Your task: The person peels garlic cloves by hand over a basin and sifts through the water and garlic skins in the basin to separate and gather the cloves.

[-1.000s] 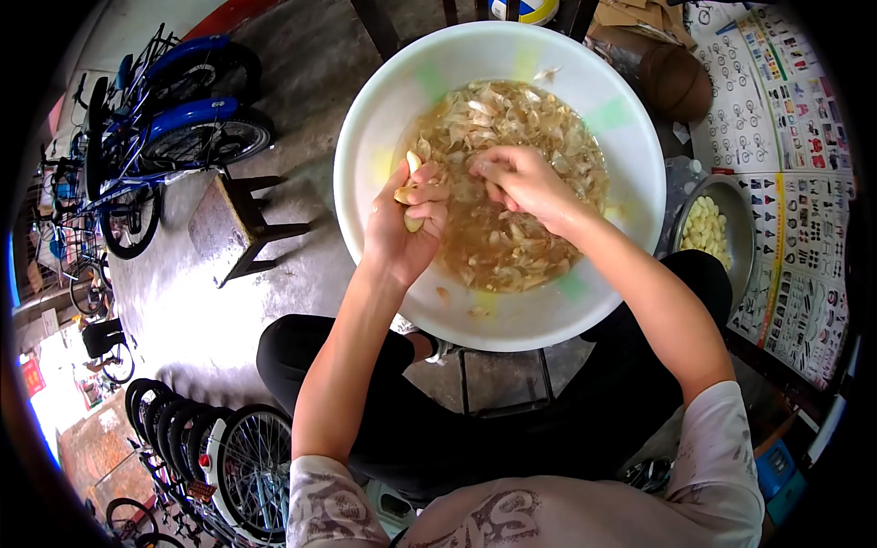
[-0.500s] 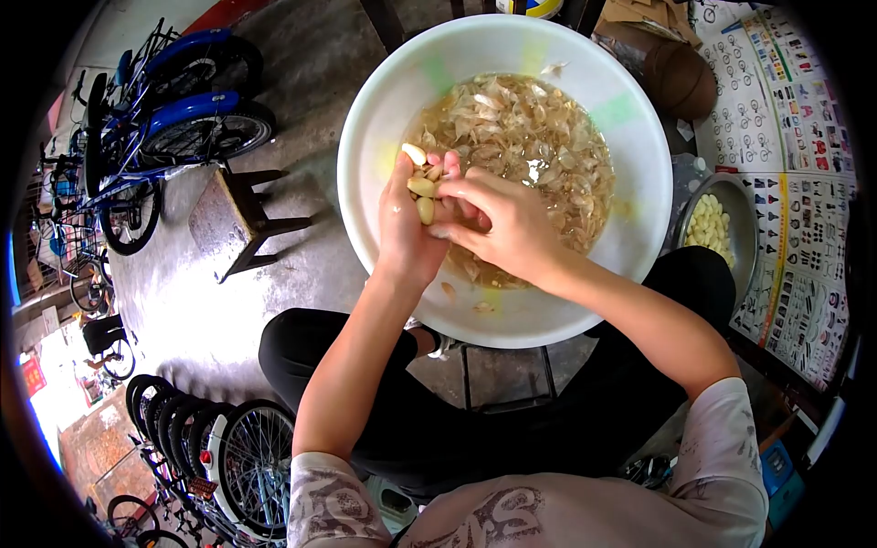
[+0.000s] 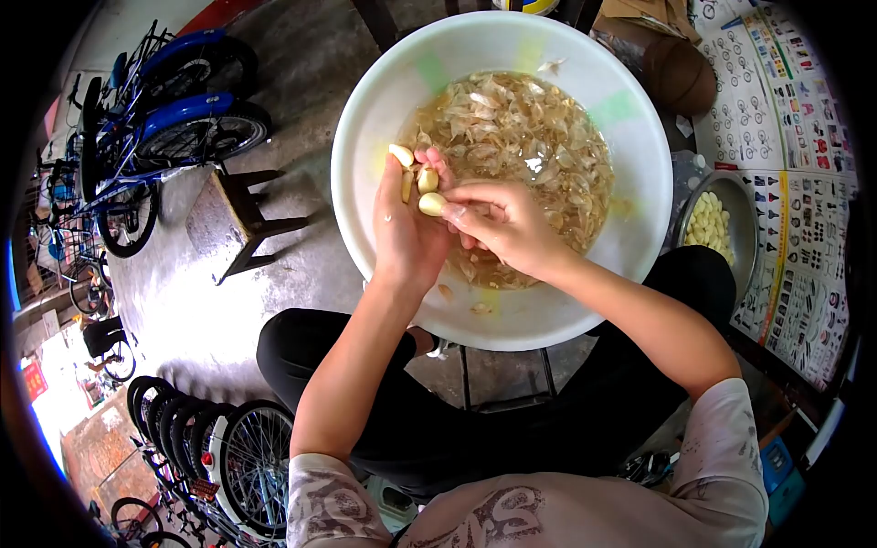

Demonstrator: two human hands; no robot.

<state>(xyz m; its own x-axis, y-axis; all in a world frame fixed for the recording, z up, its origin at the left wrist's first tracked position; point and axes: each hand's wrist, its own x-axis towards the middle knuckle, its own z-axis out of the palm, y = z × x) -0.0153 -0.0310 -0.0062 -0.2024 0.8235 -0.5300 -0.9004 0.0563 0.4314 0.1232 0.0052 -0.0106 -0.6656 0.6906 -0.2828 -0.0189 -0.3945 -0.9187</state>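
One clove (image 3: 432,204) lies lengthwise toward the right hand (image 3: 502,224).

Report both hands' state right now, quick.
Left hand: cupped, holding several cloves.
Right hand: closed, thumb and fingers pinching one clove over the left palm.
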